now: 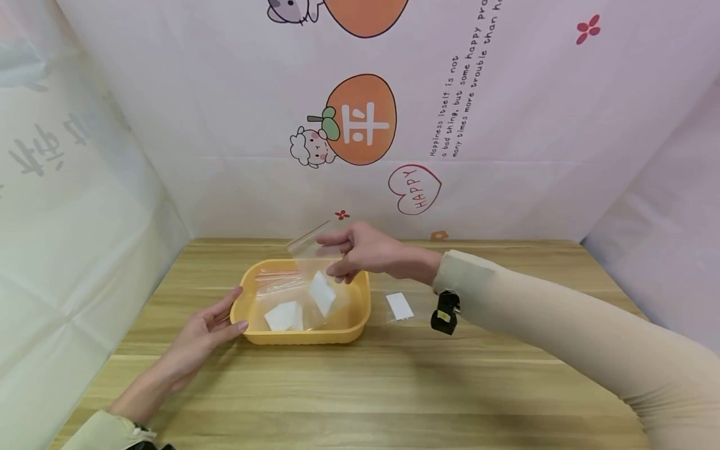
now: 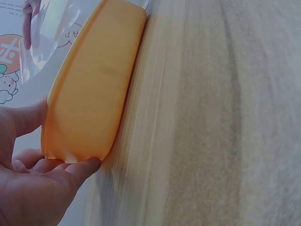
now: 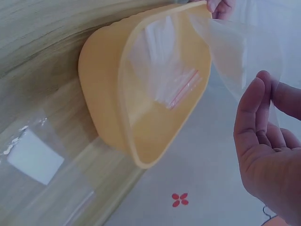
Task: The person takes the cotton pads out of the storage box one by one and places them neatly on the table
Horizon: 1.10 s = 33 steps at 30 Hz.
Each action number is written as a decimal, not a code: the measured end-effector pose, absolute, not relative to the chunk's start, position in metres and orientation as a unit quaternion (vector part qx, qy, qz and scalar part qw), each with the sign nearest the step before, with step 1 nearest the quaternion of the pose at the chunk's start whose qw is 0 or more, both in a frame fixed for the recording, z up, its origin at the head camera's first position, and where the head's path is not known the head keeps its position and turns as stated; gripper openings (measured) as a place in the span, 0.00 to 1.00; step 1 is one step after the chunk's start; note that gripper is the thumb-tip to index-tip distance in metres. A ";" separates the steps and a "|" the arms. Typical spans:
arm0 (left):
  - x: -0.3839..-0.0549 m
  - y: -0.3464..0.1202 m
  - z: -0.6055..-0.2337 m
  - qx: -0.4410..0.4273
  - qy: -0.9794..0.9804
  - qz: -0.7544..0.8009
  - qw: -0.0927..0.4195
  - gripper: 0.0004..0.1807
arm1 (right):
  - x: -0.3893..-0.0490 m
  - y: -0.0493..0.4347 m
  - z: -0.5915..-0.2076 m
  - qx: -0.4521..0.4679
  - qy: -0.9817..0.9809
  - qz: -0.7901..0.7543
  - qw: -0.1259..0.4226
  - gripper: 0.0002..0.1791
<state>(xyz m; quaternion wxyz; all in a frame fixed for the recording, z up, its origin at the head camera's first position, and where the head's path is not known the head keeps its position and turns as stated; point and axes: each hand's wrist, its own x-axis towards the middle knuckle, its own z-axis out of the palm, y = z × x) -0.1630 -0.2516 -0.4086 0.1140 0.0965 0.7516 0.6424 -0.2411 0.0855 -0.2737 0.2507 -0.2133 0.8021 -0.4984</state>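
Filmy bag [image 1: 312, 266], pinching right fingers [image 3: 249, 104], rounded yellow tub [image 1: 304, 338]

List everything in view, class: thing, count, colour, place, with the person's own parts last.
Wood-grain table: 1, light brown, under the bin
Printed sheet backdrop: count unclear, mostly pale, around the table
Rounded plastic bin: 1, yellow, on the table
Binned plastic bags: exact count unclear, clear with white contents, inside the bin
Flat plastic bag: 1, clear with white rectangle, right of the bin
Raised plastic bag: 1, clear with white contents, above the bin
Wrist devices: 2, black, one per wrist
Sleeves: 2, cream, on the arms
Left hand: 1, bare, gripping the bin
Right hand: 1, bare, pinching the raised bag
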 end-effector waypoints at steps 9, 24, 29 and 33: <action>-0.163 -0.252 -0.411 0.095 0.753 0.641 0.114 0.46 | -0.231 0.130 -0.278 -0.216 0.792 -0.516 0.244 0.38; -0.162 -0.251 -0.409 0.092 0.754 0.641 0.115 0.46 | -0.206 0.194 -0.291 -0.191 0.794 -0.533 0.224 0.41; -0.162 -0.250 -0.410 0.094 0.753 0.641 0.114 0.46 | -0.190 0.208 -0.297 -0.191 0.793 -0.536 0.217 0.41; -0.162 -0.250 -0.410 0.095 0.751 0.644 0.112 0.46 | -0.180 0.219 -0.305 -0.189 0.783 -0.554 0.212 0.42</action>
